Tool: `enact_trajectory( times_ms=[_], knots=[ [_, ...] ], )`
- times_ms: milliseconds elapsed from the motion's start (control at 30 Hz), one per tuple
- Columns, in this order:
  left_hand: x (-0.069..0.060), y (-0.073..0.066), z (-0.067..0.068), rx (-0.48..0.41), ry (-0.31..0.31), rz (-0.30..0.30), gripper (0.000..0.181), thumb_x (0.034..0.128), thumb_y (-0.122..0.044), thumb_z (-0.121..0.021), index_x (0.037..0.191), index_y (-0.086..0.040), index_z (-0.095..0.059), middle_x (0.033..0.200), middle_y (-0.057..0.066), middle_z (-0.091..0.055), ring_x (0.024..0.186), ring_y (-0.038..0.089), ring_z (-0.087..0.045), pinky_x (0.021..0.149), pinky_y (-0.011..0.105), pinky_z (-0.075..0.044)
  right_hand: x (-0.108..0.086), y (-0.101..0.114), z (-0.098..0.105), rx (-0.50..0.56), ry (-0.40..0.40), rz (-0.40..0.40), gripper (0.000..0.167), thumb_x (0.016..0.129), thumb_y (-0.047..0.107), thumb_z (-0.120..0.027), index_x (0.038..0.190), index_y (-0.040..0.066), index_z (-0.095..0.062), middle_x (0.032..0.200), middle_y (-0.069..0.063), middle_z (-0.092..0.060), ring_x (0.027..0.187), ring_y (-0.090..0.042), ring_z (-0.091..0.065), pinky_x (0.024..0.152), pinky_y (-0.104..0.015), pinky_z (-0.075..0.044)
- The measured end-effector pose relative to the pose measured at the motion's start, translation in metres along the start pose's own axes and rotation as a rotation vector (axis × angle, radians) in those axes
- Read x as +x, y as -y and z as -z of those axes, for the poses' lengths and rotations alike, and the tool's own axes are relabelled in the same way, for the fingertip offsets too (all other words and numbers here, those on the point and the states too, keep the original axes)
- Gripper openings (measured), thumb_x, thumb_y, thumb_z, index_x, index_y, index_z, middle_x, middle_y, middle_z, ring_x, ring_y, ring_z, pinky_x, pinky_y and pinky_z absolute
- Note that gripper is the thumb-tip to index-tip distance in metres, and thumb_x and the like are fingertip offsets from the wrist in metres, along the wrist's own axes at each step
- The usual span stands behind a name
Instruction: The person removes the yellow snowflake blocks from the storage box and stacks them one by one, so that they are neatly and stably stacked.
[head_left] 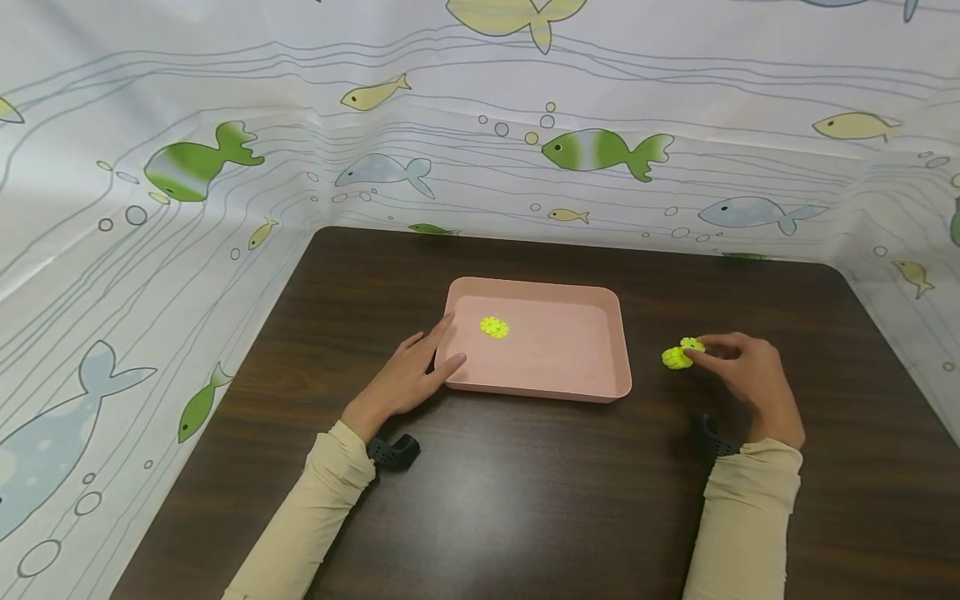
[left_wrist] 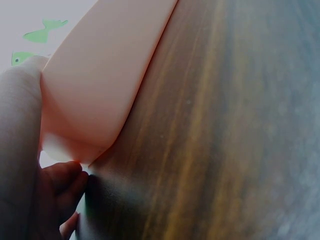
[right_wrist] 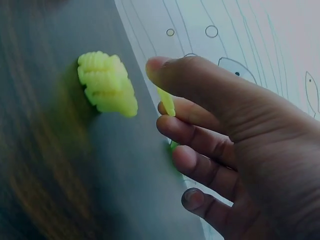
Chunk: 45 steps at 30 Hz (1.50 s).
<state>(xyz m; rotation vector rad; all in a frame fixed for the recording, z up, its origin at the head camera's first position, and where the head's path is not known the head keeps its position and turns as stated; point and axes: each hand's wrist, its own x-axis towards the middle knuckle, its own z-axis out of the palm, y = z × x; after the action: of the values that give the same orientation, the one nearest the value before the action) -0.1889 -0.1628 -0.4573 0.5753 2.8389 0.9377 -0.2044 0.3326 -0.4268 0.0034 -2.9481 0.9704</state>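
Observation:
A pink rectangular tray (head_left: 547,391) lies on the dark table, with a few flat yellow-green notched discs (head_left: 494,327) at its left inside. The left hand (head_left: 405,372) grips the tray's left side, thumb on the near corner; in the left wrist view its fingers touch the tray's outer wall (left_wrist: 100,85). To the right of the tray, the right hand (head_left: 750,375) pinches one yellow-green disc (head_left: 692,343) between thumb and fingers. Just beside it a small stack of the same discs (head_left: 677,358) rests on the table, also in the right wrist view (right_wrist: 106,83).
The dark wooden table (head_left: 480,500) reaches back to a white hanging cloth (head_left: 480,108) printed with fish, which also runs along the left and right. Both wrists carry black bands, the left one (head_left: 393,452) near the tray's front left.

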Motion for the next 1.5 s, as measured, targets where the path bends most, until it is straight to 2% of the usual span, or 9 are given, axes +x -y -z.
enact_trajectory(
  times_ms=[167,300,500,633,767,900,1100,1300,1500],
  knots=[
    [-0.0003,0.0023,-0.0011,-0.011,-0.003,0.008,0.077,0.1075,-0.053,-0.046,0.168,-0.017,-0.015,0.167,0.008,-0.031,0.148,0.027,-0.041,0.128,0.048,-0.012,0.0004,-0.0029,-0.001,0.021,0.026,-0.021,0.052,0.098,0.034,-0.074,0.123,-0.011,-0.069,0.119,-0.035,-0.064,0.095,-0.038,-0.056,0.075,-0.043,-0.049],
    [-0.0002,0.003,-0.0015,-0.014,-0.005,0.01,0.077,0.1075,-0.053,-0.046,0.168,-0.017,-0.015,0.167,0.008,-0.032,0.149,0.026,-0.041,0.128,0.047,-0.012,0.0013,-0.0036,-0.0014,0.039,0.056,-0.04,0.056,0.099,0.037,-0.072,0.125,-0.013,-0.067,0.129,-0.037,-0.059,0.107,-0.047,-0.055,0.089,-0.064,-0.049],
    [-0.0005,0.0019,-0.0007,-0.019,-0.008,0.011,0.078,0.107,-0.054,-0.046,0.168,-0.018,-0.014,0.167,0.008,-0.031,0.149,0.027,-0.04,0.128,0.047,-0.012,0.0024,-0.0023,-0.001,0.034,0.088,-0.06,0.062,0.098,0.042,-0.072,0.126,-0.013,-0.066,0.132,-0.037,-0.055,0.115,-0.052,-0.051,0.096,-0.074,-0.042],
    [-0.0004,0.002,-0.0004,-0.022,-0.006,0.014,0.078,0.1068,-0.055,-0.046,0.168,-0.018,-0.014,0.167,0.008,-0.031,0.149,0.027,-0.04,0.128,0.047,-0.012,0.003,-0.0021,-0.0006,0.028,0.095,-0.052,0.062,0.098,0.043,-0.072,0.125,-0.013,-0.067,0.13,-0.037,-0.056,0.111,-0.05,-0.052,0.092,-0.07,-0.045],
    [-0.0002,0.0024,-0.0003,-0.017,-0.002,0.018,0.079,0.1067,-0.057,-0.045,0.168,-0.019,-0.014,0.168,0.007,-0.03,0.149,0.026,-0.039,0.128,0.046,-0.011,0.003,-0.002,-0.0021,0.007,0.073,-0.017,0.057,0.096,0.039,-0.075,0.122,-0.011,-0.069,0.117,-0.031,-0.061,0.095,-0.039,-0.054,0.076,-0.047,-0.052],
    [-0.0002,0.003,-0.0009,-0.011,0.0,0.019,0.079,0.1066,-0.057,-0.044,0.168,-0.02,-0.013,0.168,0.007,-0.03,0.149,0.026,-0.04,0.128,0.045,-0.011,0.0027,-0.0022,-0.0039,0.002,0.061,-0.001,0.054,0.095,0.037,-0.077,0.121,-0.01,-0.071,0.109,-0.025,-0.063,0.087,-0.03,-0.051,0.068,-0.031,-0.046],
    [0.0,0.0039,-0.002,-0.018,0.003,0.021,0.078,0.1067,-0.056,-0.045,0.168,-0.02,-0.013,0.168,0.006,-0.029,0.149,0.026,-0.04,0.128,0.046,-0.011,0.002,-0.0022,-0.0039,0.001,0.074,-0.008,0.056,0.095,0.038,-0.076,0.123,-0.011,-0.07,0.114,-0.028,-0.062,0.09,-0.031,-0.052,0.07,-0.032,-0.047],
    [-0.0004,0.0041,-0.0021,-0.019,0.001,0.015,0.078,0.1067,-0.056,-0.045,0.168,-0.02,-0.013,0.168,0.006,-0.028,0.149,0.027,-0.04,0.128,0.047,-0.011,0.0014,-0.0016,-0.0036,0.003,0.09,-0.013,0.058,0.096,0.039,-0.076,0.123,-0.011,-0.069,0.121,-0.032,-0.061,0.097,-0.039,-0.055,0.078,-0.047,-0.051],
    [-0.0002,0.0043,-0.0021,-0.019,-0.002,0.019,0.079,0.1061,-0.057,-0.046,0.168,-0.02,-0.013,0.168,0.006,-0.03,0.149,0.027,-0.04,0.128,0.046,-0.011,0.0005,-0.0003,-0.004,0.005,0.086,-0.019,0.057,0.095,0.038,-0.076,0.123,-0.011,-0.07,0.119,-0.03,-0.061,0.095,-0.035,-0.055,0.075,-0.04,-0.049]
  ],
)
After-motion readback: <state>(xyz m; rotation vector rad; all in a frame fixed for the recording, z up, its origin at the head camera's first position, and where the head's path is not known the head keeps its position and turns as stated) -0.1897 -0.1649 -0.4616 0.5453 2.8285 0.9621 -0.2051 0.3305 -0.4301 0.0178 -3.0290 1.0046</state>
